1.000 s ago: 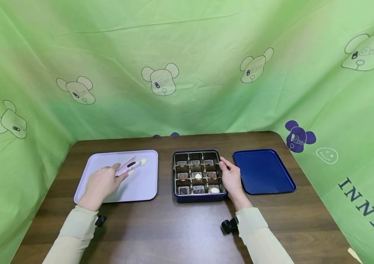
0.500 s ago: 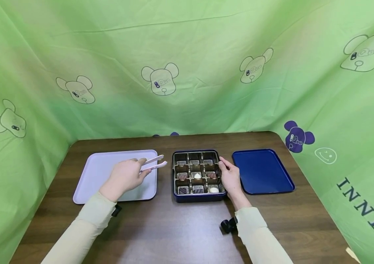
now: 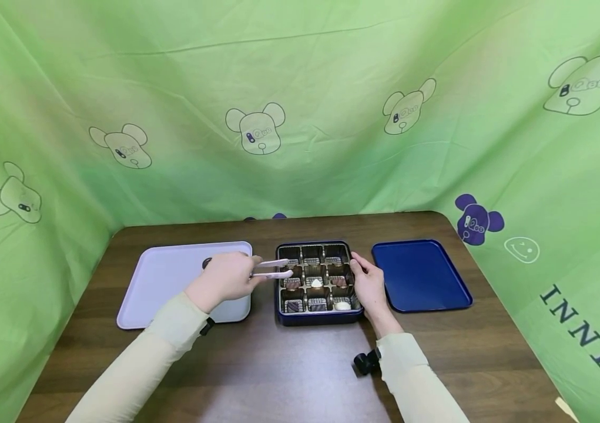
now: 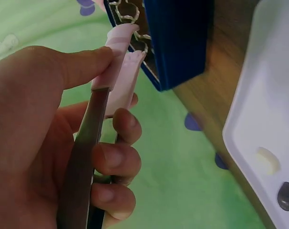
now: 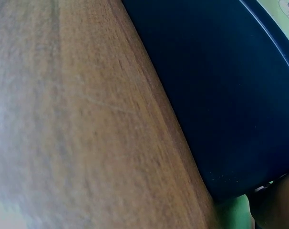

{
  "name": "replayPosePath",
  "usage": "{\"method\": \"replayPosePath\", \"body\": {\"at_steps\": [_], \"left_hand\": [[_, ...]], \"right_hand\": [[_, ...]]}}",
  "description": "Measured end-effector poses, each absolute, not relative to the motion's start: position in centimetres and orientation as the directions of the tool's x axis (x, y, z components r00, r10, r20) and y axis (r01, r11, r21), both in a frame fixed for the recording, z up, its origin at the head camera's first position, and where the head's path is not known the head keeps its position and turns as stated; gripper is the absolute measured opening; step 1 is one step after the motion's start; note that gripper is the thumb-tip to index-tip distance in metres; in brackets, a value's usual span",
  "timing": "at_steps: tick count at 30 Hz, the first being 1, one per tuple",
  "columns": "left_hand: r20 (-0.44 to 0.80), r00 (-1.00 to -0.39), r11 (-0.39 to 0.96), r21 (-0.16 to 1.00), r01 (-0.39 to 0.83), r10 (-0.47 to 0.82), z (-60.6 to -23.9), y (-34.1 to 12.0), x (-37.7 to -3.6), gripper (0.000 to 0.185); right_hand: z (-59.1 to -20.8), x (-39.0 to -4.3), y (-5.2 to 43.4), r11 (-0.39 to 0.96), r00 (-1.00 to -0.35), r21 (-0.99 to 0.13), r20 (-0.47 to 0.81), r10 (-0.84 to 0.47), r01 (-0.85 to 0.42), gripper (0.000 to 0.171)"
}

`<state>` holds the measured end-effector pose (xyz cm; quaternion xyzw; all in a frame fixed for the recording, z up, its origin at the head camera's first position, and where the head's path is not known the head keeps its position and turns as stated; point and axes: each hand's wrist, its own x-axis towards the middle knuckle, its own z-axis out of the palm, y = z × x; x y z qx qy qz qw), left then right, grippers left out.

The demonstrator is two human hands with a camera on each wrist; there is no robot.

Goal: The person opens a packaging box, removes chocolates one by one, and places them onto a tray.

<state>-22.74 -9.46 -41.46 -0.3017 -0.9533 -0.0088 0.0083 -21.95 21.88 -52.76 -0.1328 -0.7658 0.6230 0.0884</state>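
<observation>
Left hand [image 3: 224, 277] now over gap btwn lilac tray [image 3: 162, 282] and chocolate box [image 3: 317, 281]; 1 s ago sat low over tray's middle, half a sec ago at tray's right edge. Thumb + fingers pinched round pink tongs [image 3: 272, 270], tips reaching over box's left column, mid row. Tips slightly apart, nothing visible btwn them; left wrist view shows same: tongs [image 4: 117, 78] gripped, ends at box rim, no piece held as far as can be told.

White piece carried 1 s ago no longer at tips. Left wrist view shows pale piece [image 4: 268, 161] + dark piece [image 4: 287, 196] lying on tray, so likely dropped there. In head view only a dark spot [image 3: 207, 262] shows on tray's far part, just behind hand; pale one hidden.

Judgement: one transfer box→tray done, tongs back for next piece. Box still holds most pieces, incl. white ones mid + near-right.

Right hand [image 3: 368, 284] unchanged, fingers curled on box's right edge, steadying it. Blue tray [image 3: 420, 275] right of box, untouched, nothing seen in it. Right wrist view: only table wood + dark blue surface.
</observation>
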Motion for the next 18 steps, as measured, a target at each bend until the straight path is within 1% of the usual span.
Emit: {"method": "replayPosePath", "body": {"at_steps": [3, 10, 18], "left_hand": [[-0.017, -0.809, 0.809, 0.016, 0.588, 0.588, -41.2, -8.6, -22.9, 0.042], [-0.073, -0.783, 0.779, -0.081, 0.622, 0.618, -41.6, -7.2, -23.3, 0.025], [-0.105, -0.79, 0.768, -0.187, 0.612, 0.604, -41.4, -5.6, -23.7, 0.028]], "right_hand": [[-52.7, -21.9, 21.8, 0.19, -0.949, -0.977, -0.029, 0.314, 0.093, 0.04], [-52.7, -21.9, 21.8, 0.203, -0.948, -0.975, -0.024, 0.318, 0.093, 0.04], [-52.9, -21.9, 21.9, 0.204, -0.949, -0.974, -0.031, 0.313, 0.099, 0.04]]}}
